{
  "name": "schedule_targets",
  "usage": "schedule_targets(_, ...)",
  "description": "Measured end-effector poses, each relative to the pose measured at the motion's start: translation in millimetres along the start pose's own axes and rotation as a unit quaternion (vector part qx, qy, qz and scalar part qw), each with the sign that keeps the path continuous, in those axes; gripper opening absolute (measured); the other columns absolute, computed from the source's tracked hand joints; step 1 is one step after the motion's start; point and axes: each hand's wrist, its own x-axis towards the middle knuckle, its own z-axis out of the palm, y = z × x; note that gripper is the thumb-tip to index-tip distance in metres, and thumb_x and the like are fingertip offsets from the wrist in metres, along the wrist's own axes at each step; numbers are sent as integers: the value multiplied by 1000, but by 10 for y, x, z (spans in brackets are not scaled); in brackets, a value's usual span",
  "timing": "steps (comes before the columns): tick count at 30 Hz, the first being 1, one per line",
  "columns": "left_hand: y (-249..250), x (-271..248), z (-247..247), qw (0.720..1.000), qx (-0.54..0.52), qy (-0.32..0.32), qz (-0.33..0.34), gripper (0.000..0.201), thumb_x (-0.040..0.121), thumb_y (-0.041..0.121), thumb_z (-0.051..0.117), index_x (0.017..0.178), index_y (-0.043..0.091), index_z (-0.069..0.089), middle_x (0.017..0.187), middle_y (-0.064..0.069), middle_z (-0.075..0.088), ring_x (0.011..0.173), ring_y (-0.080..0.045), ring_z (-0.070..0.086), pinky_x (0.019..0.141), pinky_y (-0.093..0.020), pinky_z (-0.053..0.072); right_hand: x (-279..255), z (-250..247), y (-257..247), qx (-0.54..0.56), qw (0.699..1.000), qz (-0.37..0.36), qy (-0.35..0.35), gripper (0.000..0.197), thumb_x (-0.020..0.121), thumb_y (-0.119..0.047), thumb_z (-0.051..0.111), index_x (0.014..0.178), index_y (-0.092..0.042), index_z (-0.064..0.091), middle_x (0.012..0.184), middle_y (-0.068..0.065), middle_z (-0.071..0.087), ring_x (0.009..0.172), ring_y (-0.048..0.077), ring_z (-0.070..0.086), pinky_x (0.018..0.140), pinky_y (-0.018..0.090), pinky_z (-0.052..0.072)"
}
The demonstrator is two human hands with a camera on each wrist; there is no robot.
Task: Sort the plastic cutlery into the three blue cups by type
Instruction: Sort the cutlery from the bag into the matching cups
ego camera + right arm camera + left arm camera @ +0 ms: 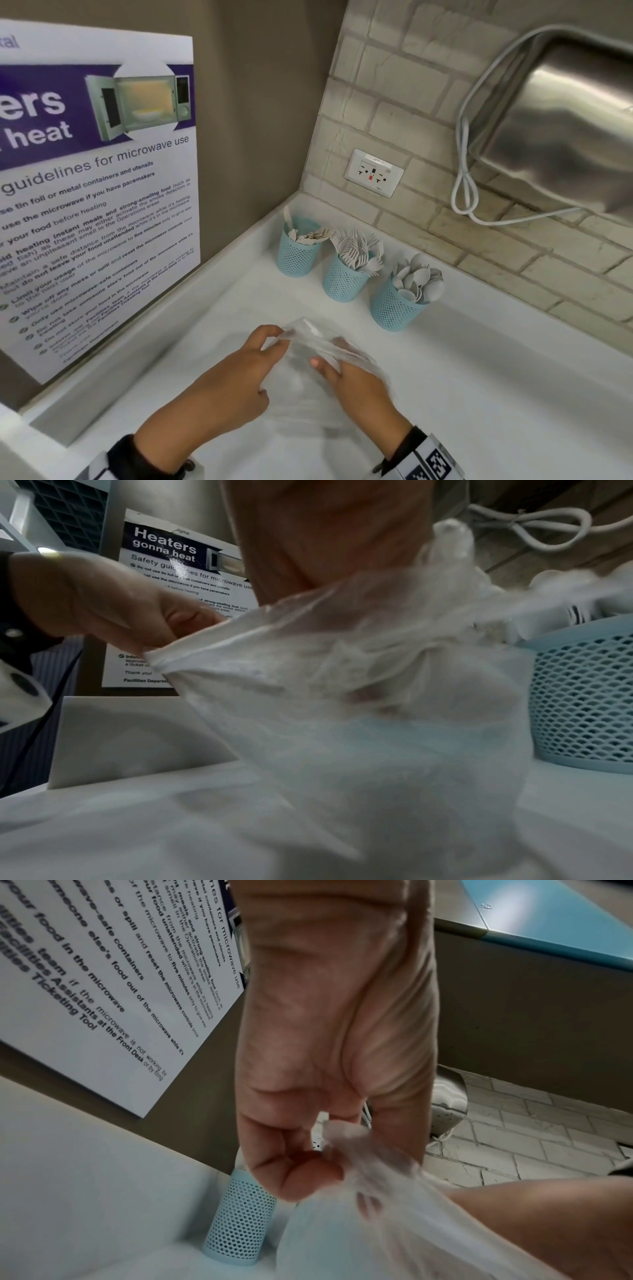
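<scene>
Three blue mesh cups stand in a row at the back of the white counter. The left cup holds knives, the middle cup forks, the right cup spoons. In front of them both hands hold a clear plastic bag, blurred by motion. My left hand pinches the bag's rim, which the left wrist view shows between thumb and fingers. My right hand grips the other side, its fingers dimly visible through the film. What the bag contains is not readable.
A microwave guidelines poster leans on the left wall above a raised counter lip. A wall socket sits in the tiled backsplash. At the upper right hangs a steel appliance with a looped white cord.
</scene>
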Motion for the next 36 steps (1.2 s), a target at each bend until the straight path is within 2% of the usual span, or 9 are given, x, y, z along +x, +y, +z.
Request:
schedule_targets(6,24,9,16,1000,9,-4,-7,81,84,5,47,147,41,10,140,27,3,61,-9,50,68,-30,51,-31,6,1,-115,990,9,-78,39,98,-36,43,138,-32,44,139,-10,45,131,10,40,99,17,30)
schedule_targets(11,45,11,36,1000,-9,16,-6,87,83,2,46,147,44,5,140,29,3,61,-11,49,71,-31,52,-98,124,34,-114,970,22,-215,35,91,-33,59,121,-22,45,85,-12,41,93,15,46,76,22,31)
schedule_targets(15,27,16,29,1000,-14,22,-12,87,82,2,44,145,46,4,141,28,4,62,-10,50,69,-30,50,-104,147,51,-103,969,-20,-222,5,94,-26,50,97,-25,54,85,-9,43,86,14,49,64,23,31)
schedule_targets(20,-38,4,8,1000,-8,14,-25,85,82,2,42,145,47,6,137,28,7,60,-10,48,60,-26,45,-79,-131,74,103,962,-50,-250,17,90,-22,53,80,-36,54,79,-19,56,82,-1,51,83,25,42)
schedule_targets(25,-34,13,17,999,17,4,-33,85,81,1,42,146,45,8,138,27,9,65,-10,50,66,-31,50,-144,-565,34,367,889,-85,-261,9,94,-16,54,88,-15,61,95,-3,65,119,17,58,99,25,43)
schedule_targets(27,-22,11,8,999,25,-7,-31,81,82,4,44,145,43,12,138,26,10,65,-10,51,68,-32,51,-137,-676,14,466,853,-93,-217,8,91,-22,59,86,-16,62,86,-1,63,115,24,59,101,29,41)
schedule_targets(31,12,9,-7,998,52,-19,-23,67,89,31,55,144,43,20,145,19,9,104,-7,51,93,-26,46,-83,-760,-80,658,743,-61,-106,24,82,-32,74,97,-17,62,69,0,48,70,15,54,83,29,49)
schedule_targets(33,48,2,-17,997,74,17,-23,57,81,60,54,134,49,35,145,18,9,129,-9,30,105,-27,29,-70,-766,-175,682,726,-38,-74,28,88,-35,64,108,-17,59,66,-1,41,56,10,41,65,25,47)
schedule_targets(36,143,2,-28,991,39,129,-14,81,46,96,22,107,51,51,134,22,14,124,-3,20,95,-26,19,-54,-719,-364,682,729,10,-58,35,95,-34,42,122,-14,52,64,-1,32,50,7,27,50,20,34)
